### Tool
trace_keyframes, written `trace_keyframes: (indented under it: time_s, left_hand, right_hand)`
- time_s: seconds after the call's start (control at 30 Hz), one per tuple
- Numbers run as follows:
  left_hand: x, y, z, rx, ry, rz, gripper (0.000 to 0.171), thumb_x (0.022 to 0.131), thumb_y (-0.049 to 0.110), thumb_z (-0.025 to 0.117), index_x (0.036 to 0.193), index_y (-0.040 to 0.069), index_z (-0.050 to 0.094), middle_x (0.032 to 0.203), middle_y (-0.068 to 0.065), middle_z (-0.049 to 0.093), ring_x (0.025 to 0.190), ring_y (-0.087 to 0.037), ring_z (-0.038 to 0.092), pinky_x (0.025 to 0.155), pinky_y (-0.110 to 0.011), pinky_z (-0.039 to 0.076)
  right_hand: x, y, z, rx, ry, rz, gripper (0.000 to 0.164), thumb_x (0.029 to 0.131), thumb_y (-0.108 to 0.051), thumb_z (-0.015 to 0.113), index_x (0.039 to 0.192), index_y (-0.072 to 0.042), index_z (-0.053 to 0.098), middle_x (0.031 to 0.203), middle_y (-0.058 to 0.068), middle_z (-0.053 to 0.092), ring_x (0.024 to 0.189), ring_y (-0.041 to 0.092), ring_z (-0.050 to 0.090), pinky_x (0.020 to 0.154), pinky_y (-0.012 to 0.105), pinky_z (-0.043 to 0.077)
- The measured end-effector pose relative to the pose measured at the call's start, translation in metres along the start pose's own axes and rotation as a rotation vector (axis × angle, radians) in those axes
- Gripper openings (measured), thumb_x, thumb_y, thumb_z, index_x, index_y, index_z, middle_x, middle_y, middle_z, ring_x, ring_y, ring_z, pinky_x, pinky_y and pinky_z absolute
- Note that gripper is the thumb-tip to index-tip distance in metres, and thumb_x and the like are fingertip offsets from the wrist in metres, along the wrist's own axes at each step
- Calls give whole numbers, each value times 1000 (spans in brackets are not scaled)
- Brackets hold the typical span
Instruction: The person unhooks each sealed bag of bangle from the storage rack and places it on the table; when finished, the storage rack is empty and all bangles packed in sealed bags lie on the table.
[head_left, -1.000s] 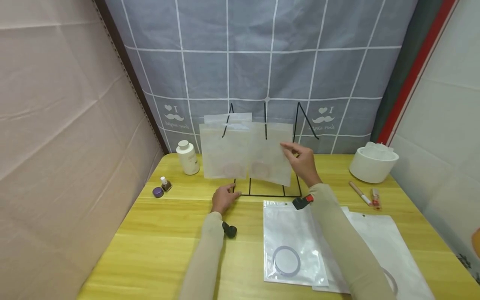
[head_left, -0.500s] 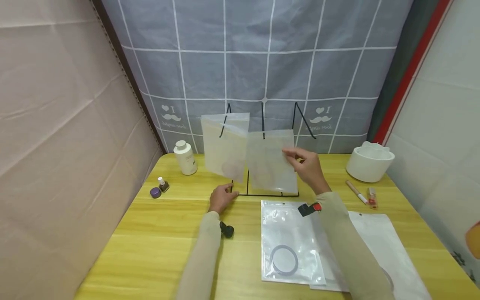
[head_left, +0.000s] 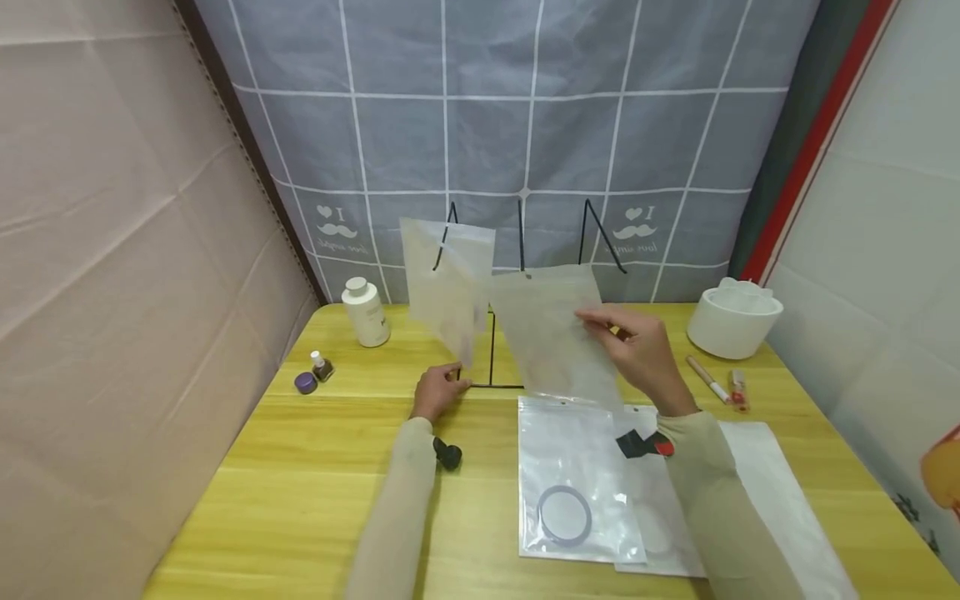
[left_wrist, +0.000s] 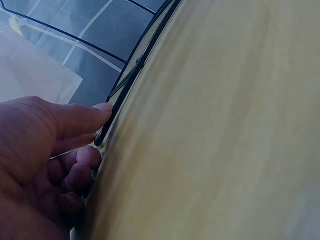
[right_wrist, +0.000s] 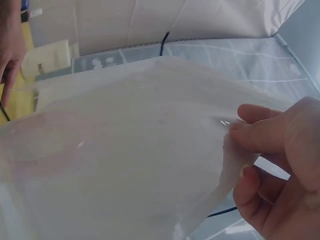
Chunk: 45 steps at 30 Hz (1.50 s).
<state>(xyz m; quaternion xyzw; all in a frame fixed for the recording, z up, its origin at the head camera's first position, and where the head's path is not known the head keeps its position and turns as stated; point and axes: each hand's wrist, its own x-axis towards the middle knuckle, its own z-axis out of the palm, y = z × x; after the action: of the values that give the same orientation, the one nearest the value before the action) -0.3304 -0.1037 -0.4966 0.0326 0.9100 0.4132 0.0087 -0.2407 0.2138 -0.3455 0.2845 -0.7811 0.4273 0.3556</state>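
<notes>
My right hand (head_left: 637,354) pinches the right edge of a frosted plastic zip bag (head_left: 551,333) between thumb and fingertips. The bag tilts toward me, its top hole close to the tip of the middle hook; whether it still touches the hook I cannot tell. In the right wrist view, a pale pink ring (right_wrist: 50,142) shows through the bag. My left hand (head_left: 437,392) pinches the front left corner of a black wire rack (head_left: 492,350), thumb on the rod in the left wrist view. More frosted bags (head_left: 450,275) hang turned on the left hook. The right hook is bare.
Silvery zip bags (head_left: 577,467) lie on the wooden table at front right, one showing a ring. A white bottle (head_left: 366,315), a small dark bottle (head_left: 322,367) and a purple lid (head_left: 305,382) stand left. A white pot (head_left: 735,321) and two small items, including a stick (head_left: 707,379), lie right.
My right hand has drawn the middle bag down, right and toward me along its hook. The bags on the left hook have swung round. My left hand stays at the rack's corner.
</notes>
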Motion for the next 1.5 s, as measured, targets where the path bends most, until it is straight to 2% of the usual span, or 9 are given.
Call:
trace_keyframes:
  time_s: [0.2,0.4,0.53,0.67,0.87,1.03,1.13,1.3,1.5]
  left_hand:
    - [1,0,-1,5,-16,9,45,94,26,73,135,11,66,98,-10,70,70,-19,55,70,-38,47]
    - [3,0,-3,-30,-38,-3,46,94,24,73,137,11,65,101,-11,69,75,-21,55,75,-39,47]
    - [4,-1,-4,-26,-37,-24,46,93,25,74,136,11,66,98,-9,69,75,-19,53,74,-36,46]
    - [5,-2,-4,-29,-43,-25,46,94,24,73,136,10,65,91,-8,67,70,-18,49,68,-33,40]
    - [4,0,-5,-28,-33,-15,45,92,22,75,135,10,66,83,-6,65,66,-17,48,62,-31,38]
    - [3,1,-4,-14,-15,-12,44,91,20,76,133,9,68,85,-8,66,68,-17,48,63,-30,38]
    - [2,1,-4,-15,-10,-13,44,91,20,76,133,9,68,94,-10,70,72,-17,51,66,-30,39]
    - [2,1,-4,-22,-17,-29,44,92,21,76,133,9,67,106,-11,71,77,-18,53,68,-31,41]
    - [4,1,-5,-32,-27,-53,45,92,21,75,134,10,67,102,-11,70,77,-19,52,68,-31,40]
  right_hand:
    - [-21,-22,-14,148,-48,165,24,83,14,73,105,3,77,102,8,76,76,2,61,60,15,46]
    - [-57,-8,2,445,-212,651,28,94,-5,70,118,9,69,89,-7,71,62,9,49,52,21,42]
    - [-83,12,30,405,-335,931,32,93,-11,72,121,4,70,87,-4,67,69,9,50,54,22,44]
    - [-99,22,58,321,-429,1065,30,92,-9,72,121,1,71,89,2,67,67,11,52,54,24,46]
    - [-109,21,86,314,-511,1087,30,90,-6,71,119,0,73,87,5,69,52,9,55,54,25,51]
    - [-115,17,98,382,-579,1009,34,90,-4,69,123,6,68,77,7,63,51,10,62,57,30,56]
    - [-116,15,99,312,-605,915,34,91,-7,69,123,2,69,72,5,61,52,11,61,55,30,54]
    - [-111,20,89,82,-566,869,27,94,-18,67,119,-10,74,72,3,61,54,13,55,50,28,45]
    - [-98,57,54,-2,-458,904,30,98,-25,65,122,-7,71,85,8,65,69,17,60,57,29,48]
